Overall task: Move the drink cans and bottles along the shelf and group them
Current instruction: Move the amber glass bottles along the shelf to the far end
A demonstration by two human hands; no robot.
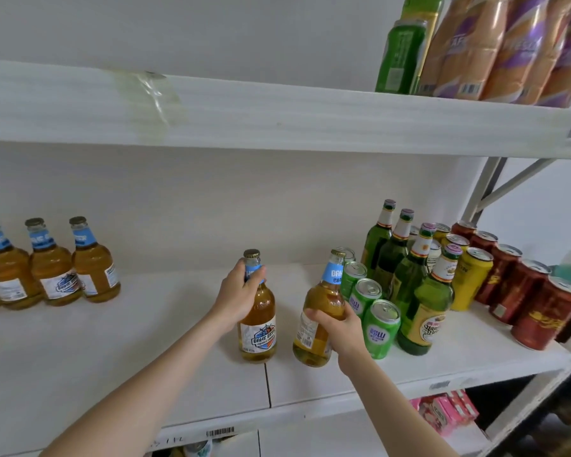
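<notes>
Both hands are full at the drinks shelf (112, 357): the left hand (239, 293) wraps fingers and thumb round the blue-collared neck of the first amber bottle (257, 328), just under its cap, while the right hand (335, 328) clasps the belly of the second amber bottle (323, 298). The second amber bottle sits just left of the green cans (381, 328), its top leaning toward them. The first amber bottle stands a little further left of the cans, upright. Whether either base is clear of the board cannot be told.

Well to the left of the green cans, three matching amber bottles (51, 272) wait in a row. That is the likely destination, and it would explain one bottle per hand: two strays taken from beside the cans in a single trip. The neck hold suits carrying; the belly hold steadies a leaning bottle so close to its neighbours.

Right of the green cans stand the green bottles (422, 291), then yellow cans (472, 278) and red cans (541, 311), each kind gathered together
</notes>
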